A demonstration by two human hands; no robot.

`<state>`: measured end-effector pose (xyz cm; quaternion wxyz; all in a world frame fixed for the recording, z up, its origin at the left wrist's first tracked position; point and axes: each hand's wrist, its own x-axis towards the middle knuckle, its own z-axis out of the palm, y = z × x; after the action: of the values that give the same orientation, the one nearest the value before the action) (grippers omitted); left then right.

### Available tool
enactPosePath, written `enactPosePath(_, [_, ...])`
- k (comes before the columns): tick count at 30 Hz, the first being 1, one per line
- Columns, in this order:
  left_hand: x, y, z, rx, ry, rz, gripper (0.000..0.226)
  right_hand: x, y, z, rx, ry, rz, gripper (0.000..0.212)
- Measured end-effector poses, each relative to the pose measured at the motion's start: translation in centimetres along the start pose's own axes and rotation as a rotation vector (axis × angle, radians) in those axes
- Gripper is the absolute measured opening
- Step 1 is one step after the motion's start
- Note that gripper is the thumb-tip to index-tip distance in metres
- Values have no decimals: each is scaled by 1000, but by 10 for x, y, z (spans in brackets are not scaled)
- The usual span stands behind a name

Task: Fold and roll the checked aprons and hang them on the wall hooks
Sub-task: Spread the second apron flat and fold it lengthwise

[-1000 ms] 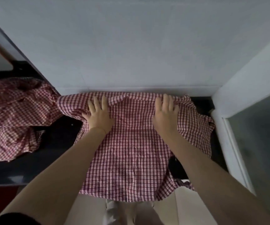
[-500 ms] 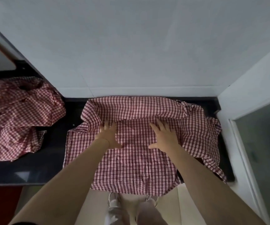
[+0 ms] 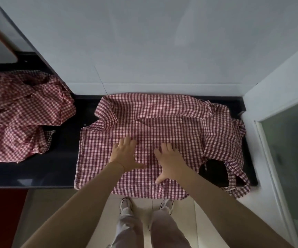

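My left hand [image 3: 125, 154] lies flat on the apron [image 3: 162, 126], fingers straight and together, thumb out to the right; its grip is released, palm pressing the cloth. My right hand [image 3: 169, 161] lies just beside it, also flat with fingers spread and thumb pointing down-left, grip released, holding nothing. The apron is spread on the black counter [image 3: 37, 169] against the wall [image 3: 144, 42], its far edge folded over toward me in a thick band, its near edge hanging past the counter's front. On its right side a strap [image 3: 237, 178] loops over the counter near the corner. A second apron [image 3: 19, 113] lies crumpled in a heap on the counter to the left, well apart from my hands. Below, my shoes [image 3: 126, 204] stand on the pale floor.
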<state>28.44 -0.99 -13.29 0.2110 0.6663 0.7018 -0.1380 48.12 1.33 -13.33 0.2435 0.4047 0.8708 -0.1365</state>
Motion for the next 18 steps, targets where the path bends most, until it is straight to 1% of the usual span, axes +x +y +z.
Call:
enactPosePath(2, [-2,-3,3,34,-44,11,126,-4,-12,6,-75,-2,31,119])
enactPosePath(3, [-2,-4,4,47,-71,22,131,-5,-16,8,-79,-10,50,121])
enactPosePath(5, [0,-6,7,48,-109,48,135,-4,-17,7,-29,-42,92,119])
enactPosePath(7, [0,-6,8,36,-131,74,134,-2,-14,5,54,-73,126,113])
enactPosePath(8, [-2,-6,8,27,-132,79,132,-1,-12,3,97,-75,138,105])
enactPosePath(9, [-7,-7,9,12,-117,84,129,0,-12,2,150,-56,147,94])
enactPosePath(10, [-11,-6,10,-13,-85,92,125,0,-10,2,206,-17,151,76])
enactPosePath(11, [-17,-5,11,-44,-31,104,118,2,-8,1,250,36,153,54])
enactPosePath(12, [-23,-3,12,-66,42,121,108,4,-6,0,273,78,161,35])
enactPosePath(13, [-30,-2,14,-70,119,142,95,6,-5,-2,284,94,173,25])
enactPosePath(14, [-35,0,17,-59,184,165,83,9,-3,-4,294,97,183,20])
enactPosePath(15, [-40,1,21,-43,211,188,74,12,-1,-7,302,100,197,13])
enactPosePath(16, [-43,1,25,-32,204,203,69,15,-1,-11,300,113,217,6])
enactPosePath(17, [-45,1,31,-33,178,204,64,16,-2,-12,285,142,238,4])
enactPosePath(18, [-45,-1,36,-48,162,189,55,16,-4,-12,253,197,260,9])
